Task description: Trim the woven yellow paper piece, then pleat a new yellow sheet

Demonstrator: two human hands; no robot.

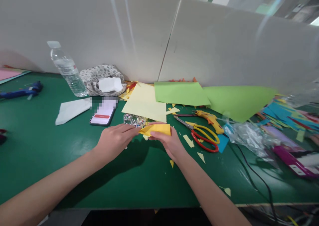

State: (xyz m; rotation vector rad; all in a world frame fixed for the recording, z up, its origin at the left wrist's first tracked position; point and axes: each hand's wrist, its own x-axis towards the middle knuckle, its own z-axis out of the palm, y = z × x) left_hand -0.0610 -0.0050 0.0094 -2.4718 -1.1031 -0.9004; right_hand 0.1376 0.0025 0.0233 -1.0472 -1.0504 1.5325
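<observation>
Head view: a folded yellow paper piece (157, 129) is being pinched between the left hand (113, 142), fingertips closed on its left point, and the right hand (169, 143), fingers curled under and thumb over its right half, just above the green table (37, 153). At least one fold is already made; the shape looks unfinished. Just right, scissors (201, 134) and a yellow glue gun (210, 119) are lying idle. Farther off, pale yellow sheets (146, 103) and green sheets (181, 93) are waiting uncut; a phone (103, 114) is resting far left.
</observation>
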